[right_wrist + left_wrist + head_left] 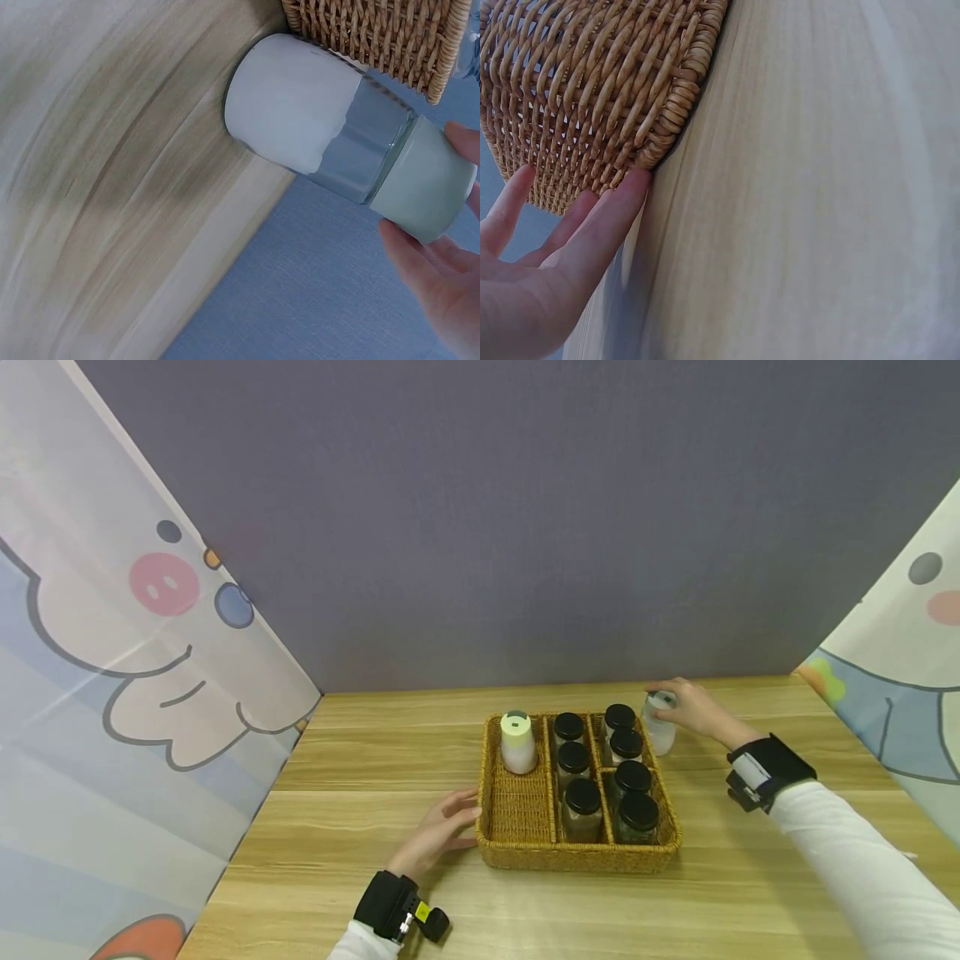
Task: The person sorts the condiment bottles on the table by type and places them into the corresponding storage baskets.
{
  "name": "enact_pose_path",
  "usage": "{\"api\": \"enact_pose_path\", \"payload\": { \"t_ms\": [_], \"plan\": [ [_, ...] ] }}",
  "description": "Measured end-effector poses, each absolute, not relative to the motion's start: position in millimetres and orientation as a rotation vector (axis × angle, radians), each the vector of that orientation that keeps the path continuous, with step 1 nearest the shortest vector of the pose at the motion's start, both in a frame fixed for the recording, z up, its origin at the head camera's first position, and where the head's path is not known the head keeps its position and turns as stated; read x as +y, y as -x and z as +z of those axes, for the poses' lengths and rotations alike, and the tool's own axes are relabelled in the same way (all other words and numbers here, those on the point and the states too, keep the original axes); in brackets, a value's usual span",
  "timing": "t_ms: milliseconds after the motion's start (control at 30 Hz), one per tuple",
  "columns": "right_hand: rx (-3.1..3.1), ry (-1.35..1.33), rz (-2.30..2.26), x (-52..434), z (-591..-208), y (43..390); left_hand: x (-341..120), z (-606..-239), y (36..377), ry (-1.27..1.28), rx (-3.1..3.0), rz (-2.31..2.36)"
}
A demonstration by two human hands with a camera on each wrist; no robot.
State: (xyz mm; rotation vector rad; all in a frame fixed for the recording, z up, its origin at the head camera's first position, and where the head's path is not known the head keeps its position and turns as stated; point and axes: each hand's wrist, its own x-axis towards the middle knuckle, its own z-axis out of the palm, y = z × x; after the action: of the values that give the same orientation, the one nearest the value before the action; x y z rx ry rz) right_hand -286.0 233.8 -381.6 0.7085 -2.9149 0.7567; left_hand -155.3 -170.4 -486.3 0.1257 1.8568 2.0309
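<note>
Now the bottle [660, 723], at two o'clock off the basket [517, 852], is held by the right hand [693, 708]; it should be kept upright. The basket is touched by the flat left hand [438, 833].

Soft, even light is falling from above, and the head view is looking bright and mostly sharp. The wooden table [360, 827] is showing only faint, short shadows beside the woven basket [517, 852]. The patterned curtains [112, 693] at both sides are bending outward, so the lens is distorting the edges. In the right wrist view the table is smearing with motion blur. In the left wrist view the near fingers [592, 240] are looking slightly soft.
</note>
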Motion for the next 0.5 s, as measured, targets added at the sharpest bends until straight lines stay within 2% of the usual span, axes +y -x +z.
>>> {"api": "enact_pose_path", "payload": {
  "t_ms": [500],
  "plan": [
    [-2.915,-0.825,0.601,231.6,-376.0,288.0,-170.0,-484.7,154.4,-0.122,1.864,2.024]
  ]
}}
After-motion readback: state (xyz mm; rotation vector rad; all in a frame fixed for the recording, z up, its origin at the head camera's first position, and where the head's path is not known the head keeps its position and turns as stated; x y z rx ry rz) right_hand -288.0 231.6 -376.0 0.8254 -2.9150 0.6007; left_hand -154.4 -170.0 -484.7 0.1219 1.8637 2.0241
